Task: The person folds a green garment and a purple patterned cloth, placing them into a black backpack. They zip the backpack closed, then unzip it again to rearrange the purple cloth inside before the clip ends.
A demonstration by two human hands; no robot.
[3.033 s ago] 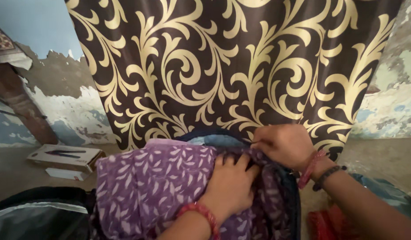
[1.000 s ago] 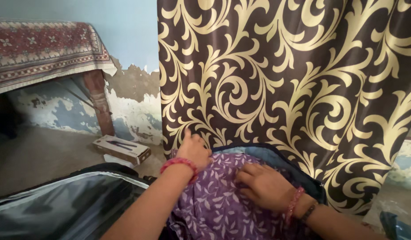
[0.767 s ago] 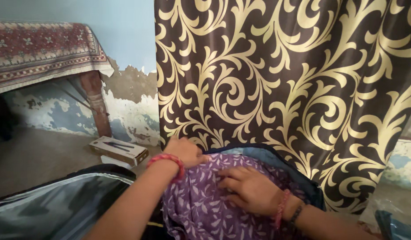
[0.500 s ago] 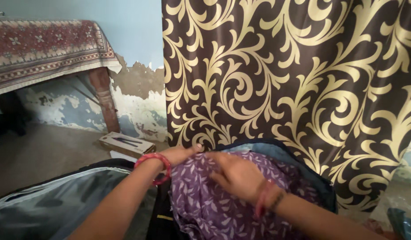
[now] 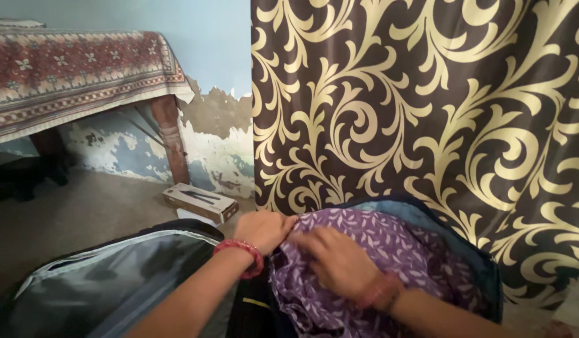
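Purple leaf-print cloth (image 5: 389, 250): bunched inside open dark blue bag (image 5: 483, 275), filling its near compartment, heaped above the rim.

Head view.
Left hand (image 5: 262, 229): curled shut at left edge of cloth, fingers tucked against the fabric where it meets the bag's side; whether fabric is actually pinched between the fingers cannot be told. Red bangle (image 5: 241, 253) on the wrist just behind the hand.
Right hand (image 5: 339, 260): laid flat on top of the cloth, fingers spread and pressing down, nothing clasped; fingertips just beside the left hand's knuckles. Reddish bracelets (image 5: 380, 291) at the wrist, blurred.
Left of both hands: grey-lined lid (image 5: 114, 281) of the bag, lying open.
Beyond the hands: brown curtain (image 5: 427, 106) with cream scrollwork, hanging directly behind the bag.
Beyond and left of the left hand: flat cardboard box (image 5: 200, 203) on bare floor (image 5: 76, 213), near peeling wall (image 5: 214, 138); farther left, table (image 5: 167, 134) draped with patterned red rug (image 5: 70, 69).
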